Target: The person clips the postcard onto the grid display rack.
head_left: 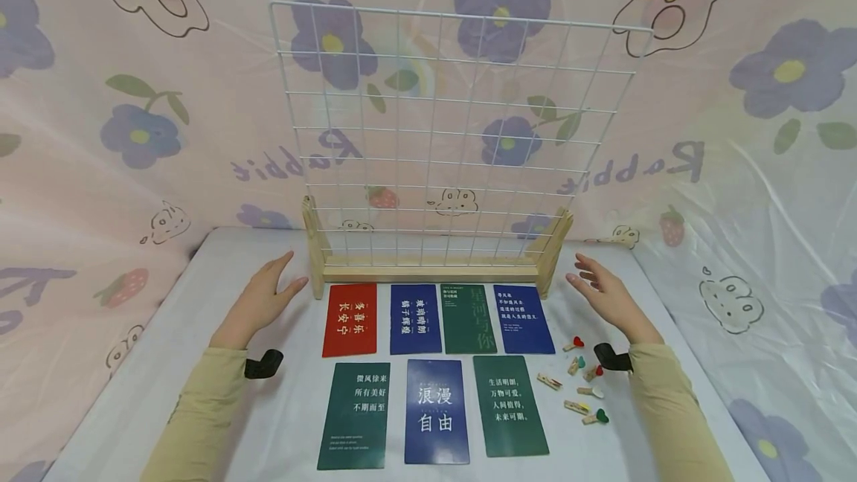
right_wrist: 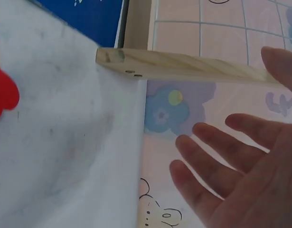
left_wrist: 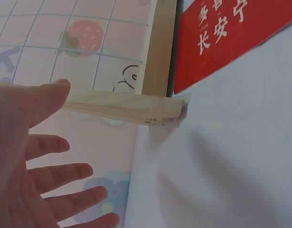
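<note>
A white wire grid panel stands upright in a wooden base at the back of the table. My left hand is beside the base's left end, fingers spread and holding nothing. Across from it, my right hand hovers by the right end, its fingers loosely extended with nothing in them. In the left wrist view, the thumb overlaps the wooden side piece. The right wrist view has the other side piece above the fingers. Nearest the left hand lies a red card with white characters.
Blue cards and green cards lie in two rows before the base. Several small wooden clothespins with coloured hearts are scattered right of them, near the right wrist. A printed cloth hangs behind the white table.
</note>
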Demonstrator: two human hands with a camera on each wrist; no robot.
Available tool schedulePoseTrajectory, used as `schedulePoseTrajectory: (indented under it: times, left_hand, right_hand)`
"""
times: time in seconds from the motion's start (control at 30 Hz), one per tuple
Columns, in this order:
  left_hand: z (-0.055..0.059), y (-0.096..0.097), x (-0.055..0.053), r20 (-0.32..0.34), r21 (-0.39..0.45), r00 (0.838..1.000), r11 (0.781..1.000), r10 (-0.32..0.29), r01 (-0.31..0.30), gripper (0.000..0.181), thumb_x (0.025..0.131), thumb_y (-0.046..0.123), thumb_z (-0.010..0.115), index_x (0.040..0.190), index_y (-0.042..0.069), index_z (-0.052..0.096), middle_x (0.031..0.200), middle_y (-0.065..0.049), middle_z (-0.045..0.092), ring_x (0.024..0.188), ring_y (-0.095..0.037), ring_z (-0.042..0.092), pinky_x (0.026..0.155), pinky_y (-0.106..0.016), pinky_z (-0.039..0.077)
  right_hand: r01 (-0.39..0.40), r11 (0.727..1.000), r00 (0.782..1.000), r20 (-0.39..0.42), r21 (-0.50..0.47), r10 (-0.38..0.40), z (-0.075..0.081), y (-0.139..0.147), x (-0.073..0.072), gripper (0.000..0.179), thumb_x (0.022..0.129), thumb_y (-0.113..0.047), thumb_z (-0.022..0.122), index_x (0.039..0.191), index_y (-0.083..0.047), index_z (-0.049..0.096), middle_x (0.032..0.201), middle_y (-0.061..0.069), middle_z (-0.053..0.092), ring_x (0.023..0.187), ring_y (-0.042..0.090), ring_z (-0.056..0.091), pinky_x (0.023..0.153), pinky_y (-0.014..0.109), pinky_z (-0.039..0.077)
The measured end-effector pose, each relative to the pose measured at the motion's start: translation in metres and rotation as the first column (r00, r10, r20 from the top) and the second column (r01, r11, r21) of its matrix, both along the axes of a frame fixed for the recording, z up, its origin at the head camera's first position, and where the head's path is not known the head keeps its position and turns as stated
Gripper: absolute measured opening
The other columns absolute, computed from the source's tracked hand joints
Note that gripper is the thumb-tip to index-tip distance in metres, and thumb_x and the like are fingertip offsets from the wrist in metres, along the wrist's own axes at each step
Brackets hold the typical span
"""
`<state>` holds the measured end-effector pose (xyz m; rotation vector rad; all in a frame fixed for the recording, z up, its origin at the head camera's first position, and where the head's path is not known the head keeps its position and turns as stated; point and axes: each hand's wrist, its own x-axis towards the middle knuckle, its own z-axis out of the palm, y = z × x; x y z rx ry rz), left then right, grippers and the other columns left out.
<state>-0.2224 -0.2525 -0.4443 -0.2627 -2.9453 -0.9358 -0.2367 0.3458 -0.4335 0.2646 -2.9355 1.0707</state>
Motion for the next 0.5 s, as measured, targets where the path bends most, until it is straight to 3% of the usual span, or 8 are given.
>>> schedulePoseTrajectory:
  times: [0.17,0.3,0.5]
  left_hand:
    - [-0.004,0.000,0.002,0.011,0.098,1.000,0.995,-0.006,0.005,0.072,0.099,0.042,0.050,0.147,-0.006,0.025,0.143,-0.034,0.033,0.127,-0.052,0.034,0.101,-0.063,0.031]
    - [-0.006,0.002,0.006,0.066,0.187,0.998,0.982,0.001,-0.014,0.070,0.098,0.042,0.051,0.147,-0.003,0.027,0.141,-0.033,0.036,0.123,-0.053,0.040,0.096,-0.063,0.038]
    - [-0.007,0.005,0.009,0.159,0.294,0.987,0.954,0.006,-0.053,0.067,0.098,0.038,0.053,0.147,0.000,0.027,0.143,-0.030,0.036,0.125,-0.050,0.040,0.094,-0.061,0.041]
  right_hand:
    - [0.047,0.997,0.997,0.067,-0.064,-0.043,0.002,0.001,0.006,0.071,0.100,-0.046,0.043,0.149,0.001,0.022,0.140,0.031,0.038,0.123,0.050,0.040,0.095,0.063,0.038]
    - [0.044,0.990,0.996,0.086,-0.132,-0.033,0.001,0.004,0.010,0.067,0.102,-0.041,0.042,0.148,0.003,0.023,0.139,0.031,0.040,0.122,0.048,0.044,0.096,0.060,0.040]
    - [0.026,0.976,0.995,0.100,-0.216,-0.004,-0.005,0.007,0.014,0.062,0.104,-0.033,0.040,0.147,0.007,0.022,0.138,0.033,0.040,0.121,0.043,0.047,0.098,0.052,0.041]
